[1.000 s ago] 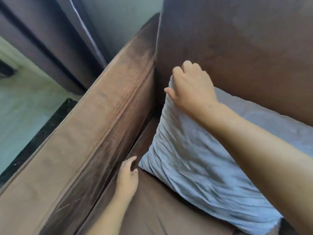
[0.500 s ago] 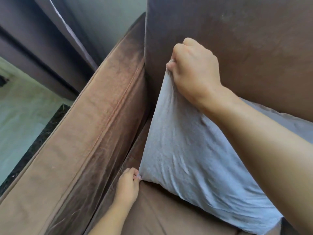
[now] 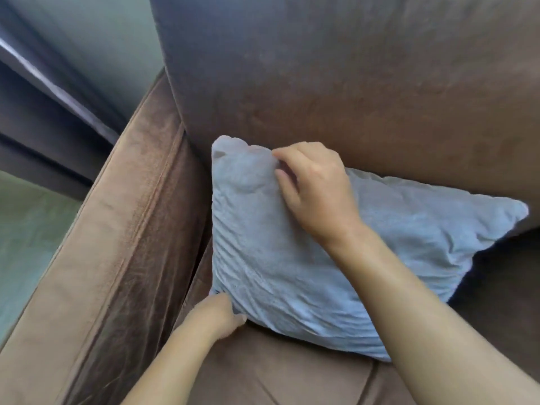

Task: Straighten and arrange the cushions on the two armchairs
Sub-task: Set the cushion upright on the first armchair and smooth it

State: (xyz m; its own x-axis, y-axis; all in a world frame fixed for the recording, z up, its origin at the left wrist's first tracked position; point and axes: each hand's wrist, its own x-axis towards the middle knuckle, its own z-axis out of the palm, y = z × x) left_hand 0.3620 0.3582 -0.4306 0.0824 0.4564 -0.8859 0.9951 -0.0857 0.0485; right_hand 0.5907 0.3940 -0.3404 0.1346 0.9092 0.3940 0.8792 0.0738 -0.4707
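A light grey-blue cushion (image 3: 306,258) leans against the back of a brown armchair (image 3: 365,92), its left edge close to the left armrest (image 3: 117,244). My left hand (image 3: 217,315) pinches the cushion's lower left corner on the seat. My right hand (image 3: 314,191) lies on the upper left part of the cushion, fingers curled into the fabric just right of its top corner. The cushion's right corner points out toward the right side of the chair.
The brown seat cushion (image 3: 277,375) spreads below the pillow. Dark curtains (image 3: 49,112) hang at the upper left beyond the armrest, with pale floor (image 3: 26,229) beneath them.
My right hand has lowered the top corner it had pulled up, and the cushion has settled flatter against the chair back. My left hand still holds the lower corner.
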